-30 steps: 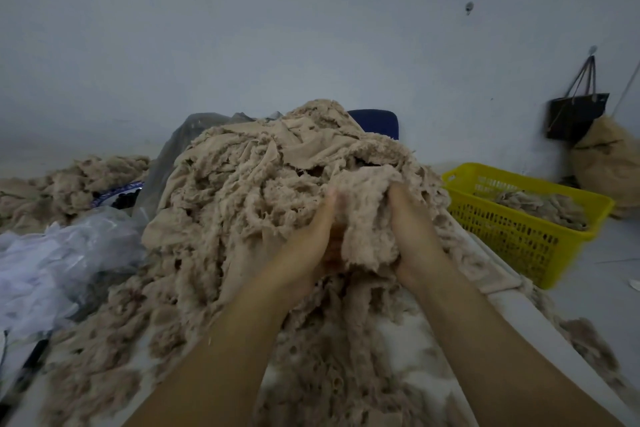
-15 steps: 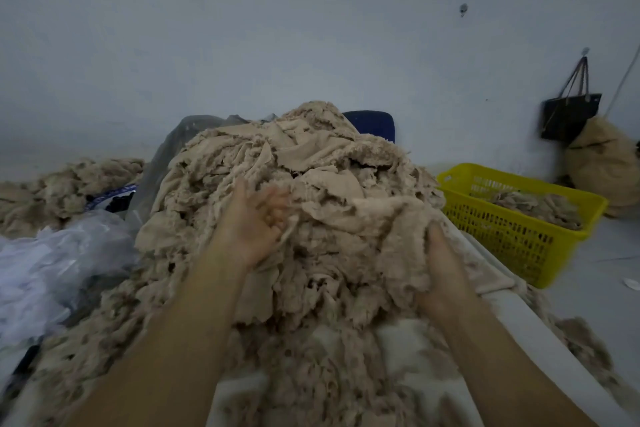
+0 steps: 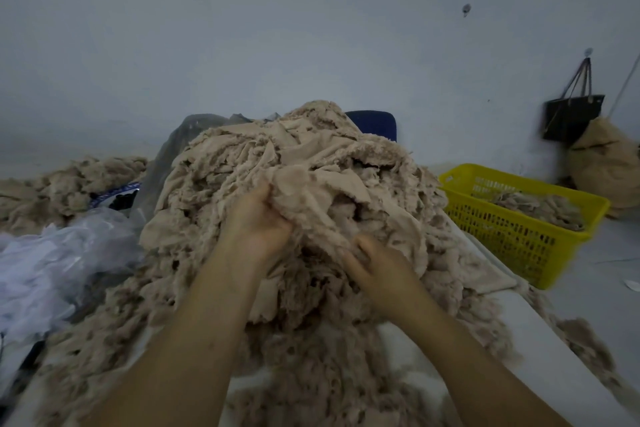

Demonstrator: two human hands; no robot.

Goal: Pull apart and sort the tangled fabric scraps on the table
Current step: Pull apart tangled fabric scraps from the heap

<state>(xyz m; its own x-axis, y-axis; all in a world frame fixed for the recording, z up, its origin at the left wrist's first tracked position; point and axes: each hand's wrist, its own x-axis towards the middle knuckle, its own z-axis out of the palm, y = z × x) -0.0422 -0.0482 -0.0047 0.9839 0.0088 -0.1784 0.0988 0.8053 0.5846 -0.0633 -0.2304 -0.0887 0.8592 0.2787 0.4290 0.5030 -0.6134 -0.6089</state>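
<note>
A tall heap of tangled beige fabric scraps (image 3: pixel 294 163) covers the white table (image 3: pixel 540 329) in front of me. My left hand (image 3: pixel 256 225) grips a flat beige piece at the middle of the heap, its fingers curled into the cloth. Lower and to the right, my right hand (image 3: pixel 377 267) digs into the scraps, with its fingertips buried in the fabric. Loose shreds spread over the table around both forearms.
A yellow basket (image 3: pixel 512 232) holding some beige scraps stands on the right. Clear plastic bags (image 3: pixel 52 263) lie at the left, with another scrap pile (image 3: pixel 69 184) behind them. A blue chair back (image 3: pixel 375 123) shows behind the heap. A dark bag (image 3: pixel 573 114) hangs on the wall.
My left hand has dropped from the upper left of the heap to its middle and closed on a piece. My right hand has moved left, in towards the centre.
</note>
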